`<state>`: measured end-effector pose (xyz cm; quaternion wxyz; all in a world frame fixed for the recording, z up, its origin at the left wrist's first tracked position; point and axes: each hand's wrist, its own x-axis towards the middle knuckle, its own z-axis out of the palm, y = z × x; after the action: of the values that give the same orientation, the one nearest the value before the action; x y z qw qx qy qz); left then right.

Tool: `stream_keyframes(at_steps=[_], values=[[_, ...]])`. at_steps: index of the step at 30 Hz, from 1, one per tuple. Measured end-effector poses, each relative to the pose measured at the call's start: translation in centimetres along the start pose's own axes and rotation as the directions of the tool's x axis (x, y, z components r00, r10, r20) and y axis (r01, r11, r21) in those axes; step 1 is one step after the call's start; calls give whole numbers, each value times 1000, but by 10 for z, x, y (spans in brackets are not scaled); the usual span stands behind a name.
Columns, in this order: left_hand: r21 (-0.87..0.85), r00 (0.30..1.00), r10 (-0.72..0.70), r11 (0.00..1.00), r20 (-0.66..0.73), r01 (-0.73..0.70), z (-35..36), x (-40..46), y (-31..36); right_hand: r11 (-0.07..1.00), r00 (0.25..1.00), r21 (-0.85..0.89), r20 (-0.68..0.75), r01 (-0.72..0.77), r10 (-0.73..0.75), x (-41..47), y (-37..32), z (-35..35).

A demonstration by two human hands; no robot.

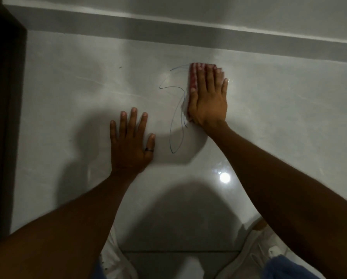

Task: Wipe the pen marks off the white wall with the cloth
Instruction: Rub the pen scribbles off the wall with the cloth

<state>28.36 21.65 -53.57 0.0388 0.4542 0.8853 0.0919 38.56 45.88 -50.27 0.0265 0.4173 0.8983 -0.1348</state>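
Blue pen marks (175, 121) loop down the glossy white wall (68, 97), from a short arc near the top to a long narrow loop lower down. My right hand (208, 97) lies flat on a red and white cloth (193, 77), pressing it to the wall at the right edge of the marks. Only the cloth's left and top edges show past my fingers. My left hand (131, 143), with a ring on the thumb, rests flat on the wall with fingers spread, left of the marks and holding nothing.
A dark door frame (3, 117) runs down the left edge. A grey band and white ledge (188, 31) cross the wall above the marks. A lamp's glare (224, 177) shines on the wall at lower right. Light clothing (255, 250) and floor tiles show at the bottom.
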Motion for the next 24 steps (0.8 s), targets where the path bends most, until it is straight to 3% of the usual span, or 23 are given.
stream_keyframes(at_steps=[3,6,10,13,16,19,22,24], values=[[4,1000,6,1000,2,-6,1,0,0,995,994,-36,54,96,-94,15,-8,-2],[4,1000,12,1000,4,-12,2,1,-1,1000,999,-6,51,7,-7,31,-22,-6],[2,1000,10,1000,17,-10,1,1,0,978,973,-35,112,205,-200,42,-30,-7],[-4,1000,3,1000,28,-3,-2,1,1,987,982,-42,110,157,-152,43,-27,-11],[-22,1000,8,1000,6,-8,-2,0,1,957,951,-57,142,286,-276,39,-19,-12],[-20,1000,17,1000,-11,-17,0,-1,-1,974,967,-51,141,221,-212,29,-14,-15],[-7,1000,19,1000,-23,-19,4,-1,-2,939,934,-52,136,339,-330,8,-2,-6],[5,999,16,1000,-29,-16,6,0,-2,962,958,-34,105,271,-266,-10,8,-4]])
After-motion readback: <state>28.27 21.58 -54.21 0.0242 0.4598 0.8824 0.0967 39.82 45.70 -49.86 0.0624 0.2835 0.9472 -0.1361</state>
